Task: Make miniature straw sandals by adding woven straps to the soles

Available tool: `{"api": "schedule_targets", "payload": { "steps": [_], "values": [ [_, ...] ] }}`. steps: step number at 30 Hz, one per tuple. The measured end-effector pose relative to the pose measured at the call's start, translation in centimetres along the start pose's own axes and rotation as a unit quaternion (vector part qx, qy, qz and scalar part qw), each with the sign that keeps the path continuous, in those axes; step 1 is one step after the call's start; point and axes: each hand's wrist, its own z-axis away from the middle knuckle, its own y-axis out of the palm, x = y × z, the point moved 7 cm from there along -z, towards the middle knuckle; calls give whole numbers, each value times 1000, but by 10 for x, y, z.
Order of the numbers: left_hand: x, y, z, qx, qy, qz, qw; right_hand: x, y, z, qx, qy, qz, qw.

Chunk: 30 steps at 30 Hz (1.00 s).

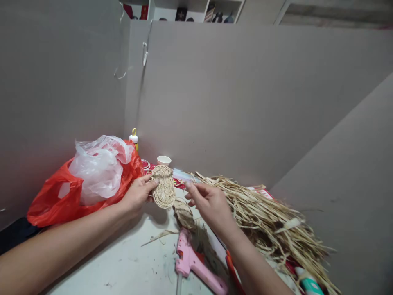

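Observation:
My left hand point(141, 191) grips a small woven straw slipper point(164, 190) by its left edge, thumb on top. The slipper has a coiled oval sole and a raised band near its far end, and it is held up above the table. To its right, my right hand point(208, 200) is closed, thumb and fingertips drawn together. Whatever they may pinch is too small to make out. A second woven straw piece point(183, 214) lies between the hands. Just nearer to me is a pink glue gun point(196, 262), with a glue stick at its back end.
A long bundle of dry straw point(270, 221) covers the right side of the white table point(123, 254). Orange-handled scissors point(233, 272) lie partly under my right forearm. At left stands a red plastic bag point(55, 200); a paper cup point(164, 160) is at the back. Grey partitions point(215, 90) enclose the table.

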Motion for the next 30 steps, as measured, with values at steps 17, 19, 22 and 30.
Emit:
{"api": "schedule_targets", "payload": {
  "steps": [17,19,22,30],
  "values": [
    [51,-20,-16,153,-134,8,979,39,-44,29,37,31,109,993],
    [52,-21,-16,153,-129,8,980,21,-45,43,58,59,80,993],
    [53,-24,-16,135,-118,10,984,-9,-44,57,76,107,19,991],
    [54,-28,-18,111,-107,10,988,-31,-32,66,75,162,-109,978]
  ]
}}
